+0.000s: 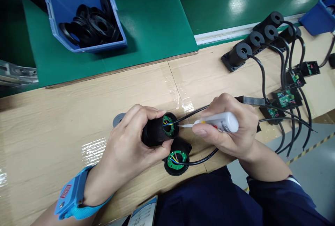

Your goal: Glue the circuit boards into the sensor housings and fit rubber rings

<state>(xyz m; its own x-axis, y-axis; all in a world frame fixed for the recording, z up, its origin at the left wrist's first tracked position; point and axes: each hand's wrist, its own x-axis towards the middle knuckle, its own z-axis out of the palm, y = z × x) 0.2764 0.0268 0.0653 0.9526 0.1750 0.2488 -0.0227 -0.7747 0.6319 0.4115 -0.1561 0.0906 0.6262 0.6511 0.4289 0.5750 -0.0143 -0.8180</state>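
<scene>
A black cylindrical plastic housing (157, 131) is gripped in the left hand (131, 149); the right hand (230, 128), at three o'clock, holds a white squeeze tube (222, 122), nozzle apparently at its green board; a second housing (177, 159) at six o'clock awaits; finished units (259, 37) stand at two o'clock.

Bright, even overhead light is falling across the bench (78, 114), leaving only soft, short shadows under the hands. Glare is showing on the clear tape strips (183, 103) along the wood and on the glossy green floor (235, 6) at the top right, where white patches are washing out. The blue bin (52, 2) is casting a faint shadow on the green mat (157, 27). Focus is holding sharp in the centre; straight edges are bowing toward the corners from the wide lens, and the far corners are darkening slightly.
</scene>
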